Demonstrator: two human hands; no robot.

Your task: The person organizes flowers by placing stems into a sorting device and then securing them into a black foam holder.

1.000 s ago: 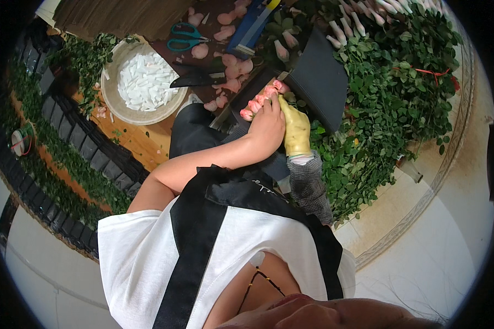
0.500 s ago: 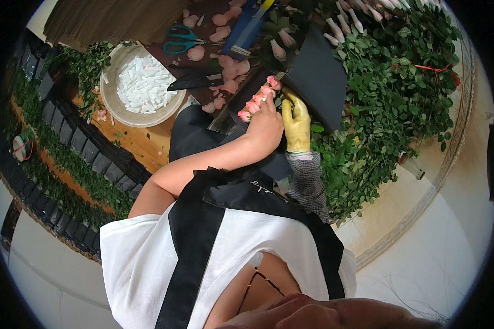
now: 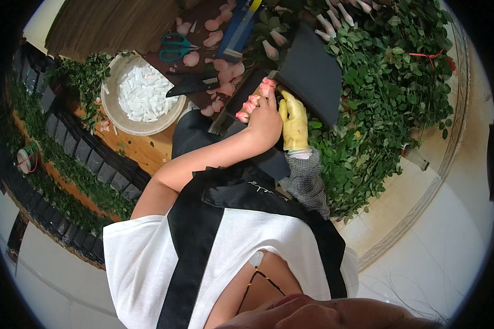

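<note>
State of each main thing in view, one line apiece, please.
Left hand: bare, fingers at the roses
Right hand: yellow-gloved, beside them
Roses: lined up, partly covered
Bowl: holding white pieces
Scissors: lying down, blade state unclear
Petals: loose, scattered
Foliage: heaped

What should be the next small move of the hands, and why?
Perhaps the left hand should gently steady the row of pink roses, since its fingers lie at the blooms, while the yellow-gloved right hand is close beside them, near the dark panel.
</note>
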